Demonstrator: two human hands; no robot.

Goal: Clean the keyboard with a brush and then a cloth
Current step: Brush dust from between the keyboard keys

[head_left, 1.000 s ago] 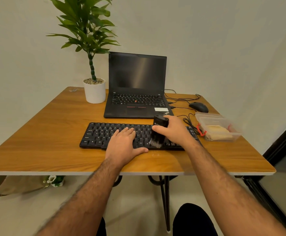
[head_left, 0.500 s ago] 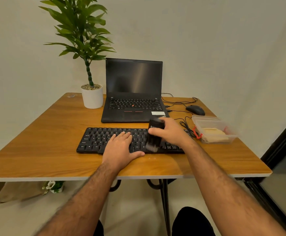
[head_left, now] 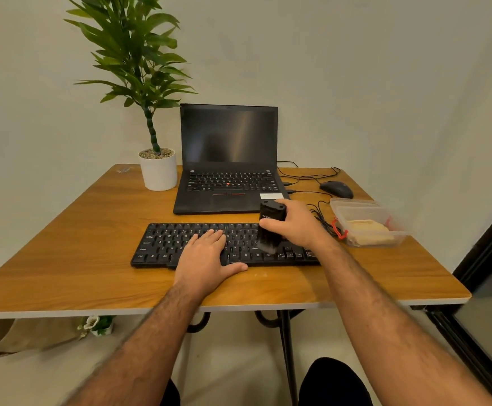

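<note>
Even, soft light; warped edges, perhaps slight blur.

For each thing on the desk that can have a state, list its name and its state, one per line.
laptop: lid open, screen dark
plastic container: lid off, cloth inside
brush: upright, bristles on the keys
keyboard: flat, being brushed
left hand: flat on the keyboard
right hand: grips the brush
</note>
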